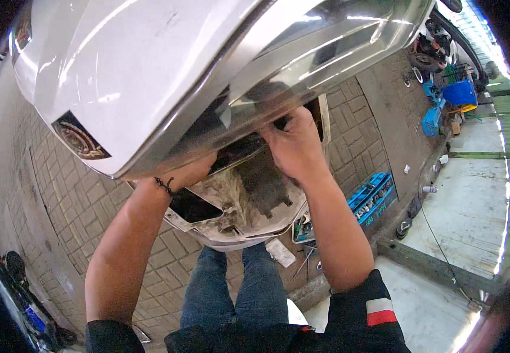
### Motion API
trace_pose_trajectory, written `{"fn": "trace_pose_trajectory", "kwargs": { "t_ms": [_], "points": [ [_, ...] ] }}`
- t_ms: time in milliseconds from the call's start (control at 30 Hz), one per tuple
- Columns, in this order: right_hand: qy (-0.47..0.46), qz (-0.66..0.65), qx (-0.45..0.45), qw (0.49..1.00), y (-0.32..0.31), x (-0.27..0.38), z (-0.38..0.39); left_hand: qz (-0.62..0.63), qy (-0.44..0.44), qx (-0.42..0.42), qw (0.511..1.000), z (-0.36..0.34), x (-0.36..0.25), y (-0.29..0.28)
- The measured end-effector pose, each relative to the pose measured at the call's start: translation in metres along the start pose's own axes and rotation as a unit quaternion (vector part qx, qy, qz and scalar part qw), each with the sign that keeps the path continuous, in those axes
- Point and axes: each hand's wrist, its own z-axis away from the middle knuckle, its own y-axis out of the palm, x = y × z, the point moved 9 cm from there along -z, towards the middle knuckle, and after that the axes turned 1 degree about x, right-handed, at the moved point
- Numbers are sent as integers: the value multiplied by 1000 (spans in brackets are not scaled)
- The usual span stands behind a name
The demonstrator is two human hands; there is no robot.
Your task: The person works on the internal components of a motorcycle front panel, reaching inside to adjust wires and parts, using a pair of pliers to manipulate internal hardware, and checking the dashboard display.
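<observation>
A large white vehicle panel [119, 70] with a glossy clear-edged rim and a dark lamp [81, 134] at its corner fills the upper view. My left hand [193, 170], a bead bracelet at its wrist, reaches under the rim, its fingers mostly hidden. My right hand [293, 141] is at the rim's underside, fingers curled; what they grip is hidden. Below both hands sits a dusty, pale vehicle part [237, 206] with dark openings, directly in front of my legs.
An open blue toolbox [369, 197] lies on the paving right of my right forearm. Blue containers [458, 94], a tyre and clutter stand at upper right, beside a green corrugated wall [508, 153]. A cable runs along the floor at right.
</observation>
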Motion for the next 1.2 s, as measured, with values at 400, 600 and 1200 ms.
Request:
{"fn": "trace_pose_trajectory", "kwargs": {
  "t_ms": [400,600,1200],
  "points": [
    [-35,2,13,999,1,-9,-10,26,-32,-34,999,11,-50,-35],
    [-76,37,2,996,6,-14,-8,-5,-54,10,999,4,-41,-30],
    [66,122,47,989,6,1,-8,-117,129,-41,984,5,-50,-32]
  ]
}}
